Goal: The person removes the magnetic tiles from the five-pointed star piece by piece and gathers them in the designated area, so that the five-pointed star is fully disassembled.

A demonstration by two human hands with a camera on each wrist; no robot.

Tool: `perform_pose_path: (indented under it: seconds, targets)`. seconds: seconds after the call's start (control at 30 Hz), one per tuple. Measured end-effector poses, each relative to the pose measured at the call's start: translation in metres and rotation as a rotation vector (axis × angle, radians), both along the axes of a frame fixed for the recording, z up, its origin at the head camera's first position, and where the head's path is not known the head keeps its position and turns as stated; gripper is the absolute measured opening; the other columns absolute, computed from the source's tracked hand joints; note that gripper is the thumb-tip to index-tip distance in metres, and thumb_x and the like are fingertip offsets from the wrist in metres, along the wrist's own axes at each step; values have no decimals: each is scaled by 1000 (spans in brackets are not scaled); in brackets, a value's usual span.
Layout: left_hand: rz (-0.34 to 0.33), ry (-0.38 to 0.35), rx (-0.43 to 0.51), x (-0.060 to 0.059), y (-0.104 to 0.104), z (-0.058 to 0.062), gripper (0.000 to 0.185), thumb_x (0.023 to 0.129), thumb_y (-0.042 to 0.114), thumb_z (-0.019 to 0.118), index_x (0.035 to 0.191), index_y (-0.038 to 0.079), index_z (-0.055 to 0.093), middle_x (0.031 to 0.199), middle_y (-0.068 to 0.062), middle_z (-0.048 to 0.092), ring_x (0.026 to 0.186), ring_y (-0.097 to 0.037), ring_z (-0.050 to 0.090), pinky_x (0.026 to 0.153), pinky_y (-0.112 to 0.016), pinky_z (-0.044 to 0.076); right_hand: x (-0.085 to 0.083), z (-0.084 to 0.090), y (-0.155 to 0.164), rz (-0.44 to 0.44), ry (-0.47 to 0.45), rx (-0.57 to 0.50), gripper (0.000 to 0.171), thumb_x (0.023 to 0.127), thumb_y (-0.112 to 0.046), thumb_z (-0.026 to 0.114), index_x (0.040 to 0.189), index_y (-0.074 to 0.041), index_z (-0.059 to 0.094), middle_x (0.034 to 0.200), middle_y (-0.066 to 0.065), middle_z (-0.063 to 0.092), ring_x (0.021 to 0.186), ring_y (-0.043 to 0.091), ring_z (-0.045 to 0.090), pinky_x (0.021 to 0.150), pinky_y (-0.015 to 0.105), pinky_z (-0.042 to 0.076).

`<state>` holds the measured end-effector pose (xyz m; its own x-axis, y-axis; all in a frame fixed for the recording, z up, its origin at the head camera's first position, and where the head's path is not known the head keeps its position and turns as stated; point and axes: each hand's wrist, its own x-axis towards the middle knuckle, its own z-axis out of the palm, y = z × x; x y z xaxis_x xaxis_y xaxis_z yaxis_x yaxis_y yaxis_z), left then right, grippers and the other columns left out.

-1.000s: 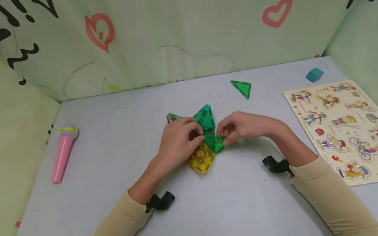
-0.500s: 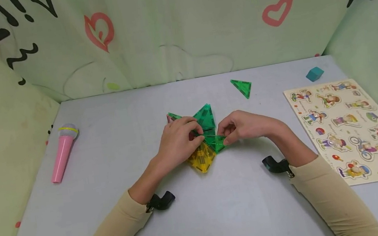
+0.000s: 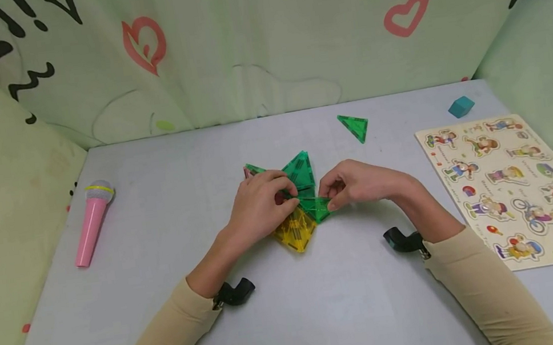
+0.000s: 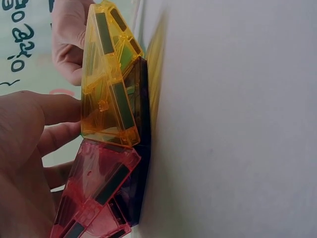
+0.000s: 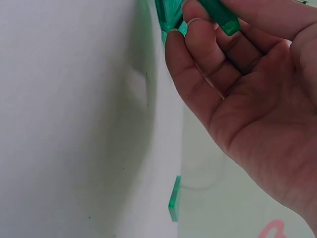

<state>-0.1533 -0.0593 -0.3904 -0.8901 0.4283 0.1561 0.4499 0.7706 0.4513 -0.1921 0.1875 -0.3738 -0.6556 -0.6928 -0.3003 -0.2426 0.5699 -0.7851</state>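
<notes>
Your left hand (image 3: 260,206) rests curled on a cluster of flat plastic tiles (image 3: 297,204) in the middle of the worktop (image 3: 177,167), its fingers gripping the green pieces at the top of the cluster. The left wrist view shows a yellow triangle tile (image 4: 106,79) and a pink tile (image 4: 96,193) standing up off the surface beside your fingers, with a darker tile behind them; how these join is hard to tell from that angle. Your right hand (image 3: 355,184) pinches a green triangle tile (image 3: 318,209) at the cluster's right side, fingers and thumb closed on its edge, as the right wrist view confirms.

A loose green triangle (image 3: 355,126) lies flat toward the far edge of the worktop, well apart from your hands. A teal block (image 3: 460,106) sits near the far right corner. A wooden picture puzzle board (image 3: 517,189) lies along the right edge. A pink toy microphone (image 3: 91,224) lies near the left edge.
</notes>
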Motion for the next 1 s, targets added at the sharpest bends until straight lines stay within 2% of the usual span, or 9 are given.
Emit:
perform_pose_path:
  seconds: [0.17,0.63,0.8,1.0]
  targets:
    - [-7,11,-12,-1,0,1,8,92,35,70,93,28,71,126,6,64,103,-12,59,101,-44,43,-2,-1,2,3,2,-7,7,84,-5,73,89,-10,74,75,4,62,68,14,51,64,25,43]
    - [-16,-10,-37,-1,0,2,10,92,37,70,95,28,71,129,4,63,118,-17,57,106,-47,41,-6,-6,10,0,-30,-19,8,86,-5,72,92,-10,74,77,4,63,69,14,51,64,25,44]
    - [-25,15,-64,-2,-1,0,8,90,34,72,94,28,72,130,3,63,125,-18,56,106,-48,40,-7,-3,15,-32,-26,-23,8,86,-7,72,93,-11,75,79,4,65,72,15,54,68,27,47]
    - [-27,35,-78,-1,-3,-1,7,90,33,72,94,27,72,129,2,64,125,-19,56,105,-49,40,-10,-3,20,-71,-26,-26,8,86,-8,72,94,-10,75,81,5,66,75,16,56,70,27,48]
